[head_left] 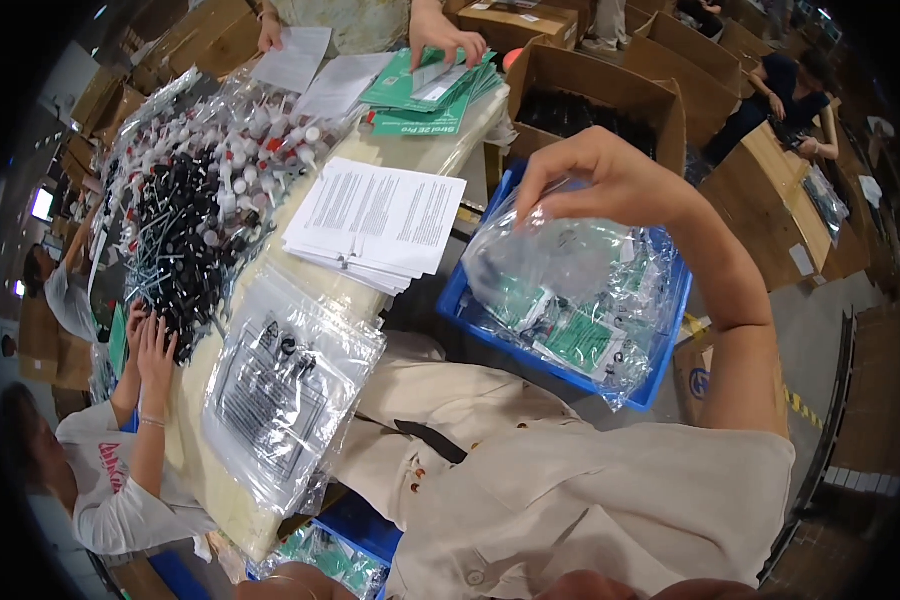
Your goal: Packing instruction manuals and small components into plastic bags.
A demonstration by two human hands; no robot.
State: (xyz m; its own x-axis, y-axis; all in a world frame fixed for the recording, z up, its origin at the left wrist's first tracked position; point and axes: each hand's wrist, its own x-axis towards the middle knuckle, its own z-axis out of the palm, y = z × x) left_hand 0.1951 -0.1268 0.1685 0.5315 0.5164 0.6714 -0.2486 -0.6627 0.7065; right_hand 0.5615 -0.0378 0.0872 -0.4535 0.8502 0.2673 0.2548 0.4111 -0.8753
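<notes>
My right hand [605, 185] is raised over a blue bin [454, 298] on the right. Its thumb and fingers pinch the upper edge of a clear plastic bag [510, 250], which hangs down over the bin. What the bag contains cannot be made out. Below it, the bin holds several clear packets with green cards [580, 340]. My left hand does not show; only a bit of skin appears at the lower edge. On the table in front of me lie a stack of flat clear bags [290, 390] and a fanned stack of printed white sheets [375, 220].
A heap of black-capped parts [185, 220] and white-capped parts [250, 165] covers the table's left side. A co-worker's hand [448, 42] touches green booklets [420, 95]; another co-worker's hands [150, 345] reach the heap. An open cardboard box [600, 95] stands beyond the bin.
</notes>
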